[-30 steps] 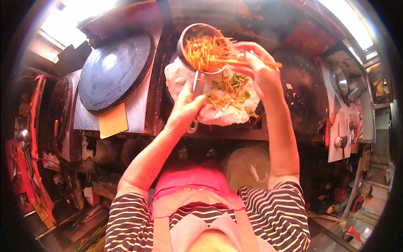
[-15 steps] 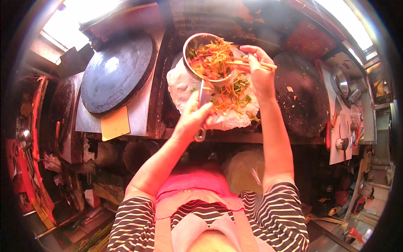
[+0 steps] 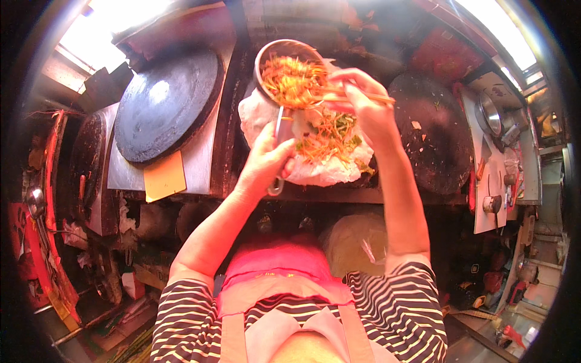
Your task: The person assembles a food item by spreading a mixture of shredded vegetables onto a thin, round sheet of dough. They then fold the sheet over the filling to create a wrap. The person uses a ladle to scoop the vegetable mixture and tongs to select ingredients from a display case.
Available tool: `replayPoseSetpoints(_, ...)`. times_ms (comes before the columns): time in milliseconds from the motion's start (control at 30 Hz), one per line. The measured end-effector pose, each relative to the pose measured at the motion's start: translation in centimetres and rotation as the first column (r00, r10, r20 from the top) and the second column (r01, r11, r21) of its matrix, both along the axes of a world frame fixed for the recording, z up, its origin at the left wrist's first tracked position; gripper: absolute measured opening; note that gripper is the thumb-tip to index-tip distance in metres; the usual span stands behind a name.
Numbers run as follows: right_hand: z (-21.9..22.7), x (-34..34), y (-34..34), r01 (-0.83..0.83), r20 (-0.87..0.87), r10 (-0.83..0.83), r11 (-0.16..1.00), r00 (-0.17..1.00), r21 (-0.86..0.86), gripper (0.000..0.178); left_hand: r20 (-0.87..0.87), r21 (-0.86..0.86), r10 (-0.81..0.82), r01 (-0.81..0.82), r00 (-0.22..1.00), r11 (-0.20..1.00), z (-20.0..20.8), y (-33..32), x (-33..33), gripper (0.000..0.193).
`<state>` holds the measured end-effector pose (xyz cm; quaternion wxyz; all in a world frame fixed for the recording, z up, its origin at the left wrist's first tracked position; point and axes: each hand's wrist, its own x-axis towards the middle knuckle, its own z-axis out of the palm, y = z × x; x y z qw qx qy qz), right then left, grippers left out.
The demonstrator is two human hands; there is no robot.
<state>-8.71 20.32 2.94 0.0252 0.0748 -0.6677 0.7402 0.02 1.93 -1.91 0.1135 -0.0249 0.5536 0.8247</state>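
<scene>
My left hand [image 3: 262, 162] is closed round the handle of a metal saucepan [image 3: 259, 66], held above a pale flatbread [image 3: 254, 116]. Shredded orange and green vegetables [image 3: 295, 78] fill much of the pan. In my right hand [image 3: 369, 109] is a pair of chopsticks [image 3: 380, 98], whose tips reach to the pan's right side. More shredded vegetables [image 3: 330, 138] lie spread over the right part of the flatbread. Pan and hands cover the flatbread's far part.
A large round black griddle [image 3: 169, 106] stands to the left, with a yellow square piece [image 3: 164, 176] at its near edge. Another dark round griddle [image 3: 431, 139] with crumbs lies to the right. Farther right, a metal bowl [image 3: 489, 115] and utensils rest on a pale board.
The saucepan has shifted slightly left and away from me, and its vegetables have moved back inside it. My right hand and the chopsticks have moved a little left and nearer.
</scene>
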Motion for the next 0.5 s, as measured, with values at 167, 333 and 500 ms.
replayPoseSetpoints(167,-0.17,-0.39,0.4,0.138,-0.208,-0.141,0.99,0.968,-0.03,0.019,0.087,0.123,-0.24,0.229,0.967,0.966,-0.27,-0.2,0.13,0.027)
replayPoseSetpoints(333,-0.26,-0.22,0.59,-0.048,0.087,0.046,0.999,0.995,0.016,0.021,-0.052,-0.112,0.038,-0.044,0.998,0.993,-0.18,-0.13,0.17,0.027)
replayPoseSetpoints(500,-0.19,-0.21,0.72,0.09,-0.158,-0.103,0.992,0.982,-0.089,0.018,0.076,0.07,-0.19,0.185,0.979,0.98,-0.19,-0.15,0.43,0.026)
